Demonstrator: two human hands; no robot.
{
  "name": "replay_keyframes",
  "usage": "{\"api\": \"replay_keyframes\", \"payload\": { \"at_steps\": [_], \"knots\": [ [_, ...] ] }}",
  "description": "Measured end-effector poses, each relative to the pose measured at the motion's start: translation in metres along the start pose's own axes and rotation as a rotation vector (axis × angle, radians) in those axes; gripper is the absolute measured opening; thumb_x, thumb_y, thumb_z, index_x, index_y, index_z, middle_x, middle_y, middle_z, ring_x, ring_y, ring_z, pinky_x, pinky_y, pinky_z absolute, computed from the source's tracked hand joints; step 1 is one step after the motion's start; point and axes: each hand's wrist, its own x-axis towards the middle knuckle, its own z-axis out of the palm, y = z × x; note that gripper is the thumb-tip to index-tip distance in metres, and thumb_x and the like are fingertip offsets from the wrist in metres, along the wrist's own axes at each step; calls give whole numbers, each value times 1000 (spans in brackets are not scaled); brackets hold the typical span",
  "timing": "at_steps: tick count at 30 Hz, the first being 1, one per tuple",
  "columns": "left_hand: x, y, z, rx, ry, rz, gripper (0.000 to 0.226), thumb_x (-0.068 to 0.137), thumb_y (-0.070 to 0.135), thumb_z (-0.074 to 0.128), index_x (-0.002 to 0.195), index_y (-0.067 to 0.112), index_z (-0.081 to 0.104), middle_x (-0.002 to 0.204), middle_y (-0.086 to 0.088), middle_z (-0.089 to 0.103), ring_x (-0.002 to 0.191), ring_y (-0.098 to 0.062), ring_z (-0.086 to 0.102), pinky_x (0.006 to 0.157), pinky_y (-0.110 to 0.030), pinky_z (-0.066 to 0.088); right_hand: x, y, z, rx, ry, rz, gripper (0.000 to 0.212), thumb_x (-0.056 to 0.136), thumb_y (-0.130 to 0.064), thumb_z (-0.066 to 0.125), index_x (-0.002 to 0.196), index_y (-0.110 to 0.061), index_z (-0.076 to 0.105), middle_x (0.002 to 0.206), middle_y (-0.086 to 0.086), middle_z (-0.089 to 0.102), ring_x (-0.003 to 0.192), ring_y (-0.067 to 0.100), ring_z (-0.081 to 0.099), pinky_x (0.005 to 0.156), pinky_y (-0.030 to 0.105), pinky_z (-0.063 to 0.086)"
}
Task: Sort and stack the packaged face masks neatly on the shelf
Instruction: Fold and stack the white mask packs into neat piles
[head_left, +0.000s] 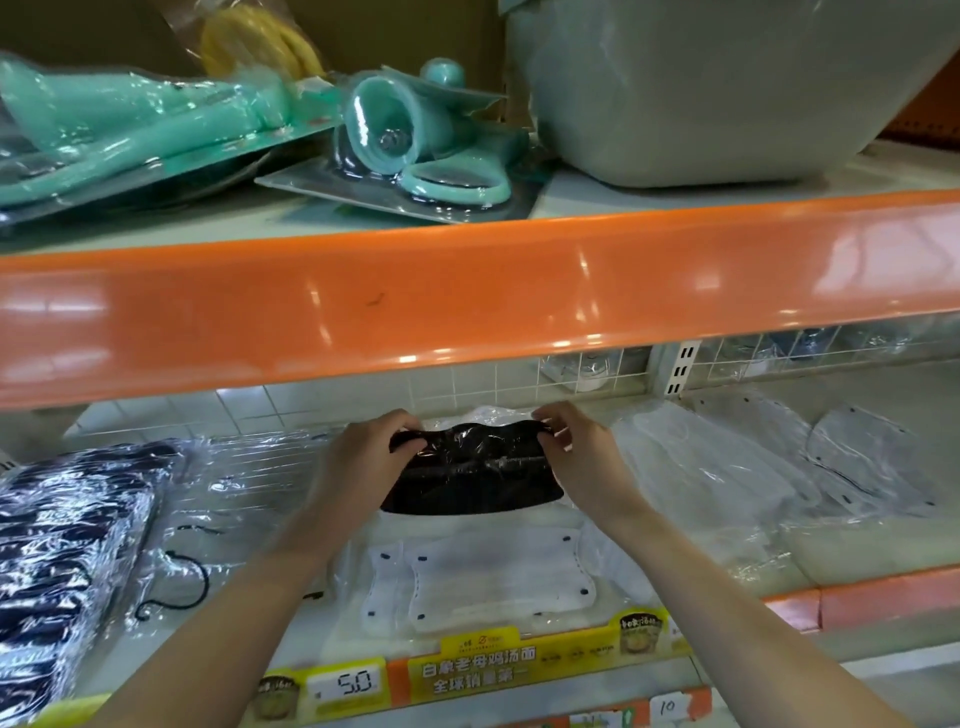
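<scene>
On the lower shelf (727, 597), our left hand (358, 457) and right hand (582, 452) pinch a black plastic-wrapped mask pack (470, 473) over scattered white mask packs (483, 582), sorting unfinished.

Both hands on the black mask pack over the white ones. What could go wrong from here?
1. The left hand and right hand pinch only the top corners of the glossy black packaged face mask; the slick film may slip or sag.
2. It hangs over the white packaged face masks; set down here, colours would mix.
3. The dark pile of wrapped masks at the left reaches the shelf's front edge and might slide off if nudged.
</scene>
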Motion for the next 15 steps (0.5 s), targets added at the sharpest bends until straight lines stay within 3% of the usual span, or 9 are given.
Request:
{"api": "replay_keyframes", "payload": {
  "at_steps": [1,3,5,6,8,10,12,15],
  "knots": [
    [-3,-8,0,-32,-4,-18,9,87,25,69,96,25,68,76,4,69,64,-19,65,61,-35,54,-3,-1,4,-44,21,-26,27,90,-1,55,113,-13,63,99,-2,63,81,9,58,66,12,42],
    [-8,-21,-3,-102,-33,-35,9,86,18,69,94,23,69,80,8,69,69,-19,66,63,-34,54,-8,-1,16,-318,131,-248,36,82,3,62,115,-10,61,112,8,60,98,23,55,78,27,48],
    [-13,-29,-8,-196,-81,-60,15,86,12,68,86,27,65,83,13,65,76,-8,64,67,-19,47,-16,-3,28,-487,165,-486,34,83,-15,64,116,-12,59,118,8,59,107,27,49,84,39,47],
    [-15,-33,-11,-236,-112,-86,21,86,9,67,81,30,63,83,14,64,79,-4,62,70,-16,43,-20,-6,35,-497,102,-551,35,85,-28,59,117,-14,57,119,7,59,109,25,49,87,38,46],
    [-20,-43,-18,-358,-207,-193,26,88,5,65,77,29,65,81,8,66,83,-12,63,75,-20,43,-31,-12,50,-518,-97,-575,48,83,-48,49,119,-17,59,121,3,59,111,23,53,91,37,46],
    [-25,-49,-30,-526,-296,-334,21,90,3,61,79,18,70,82,-4,68,85,-21,62,72,-25,44,-40,-17,65,-566,-206,-554,55,79,-54,45,120,-19,60,123,1,59,110,21,56,91,38,49],
    [-29,-55,-45,-531,-342,-396,12,93,5,59,92,11,69,88,-11,66,83,-20,57,64,-22,41,-47,-23,77,-570,-248,-556,58,77,-56,45,120,-21,59,124,0,59,111,19,55,91,35,48],
    [-32,-69,-63,-479,-344,-470,12,95,17,59,93,26,67,90,0,67,82,-14,58,62,-21,43,-54,-36,94,-516,-262,-617,60,78,-58,47,123,-20,56,127,0,56,114,17,47,96,28,33]
  ]
}}
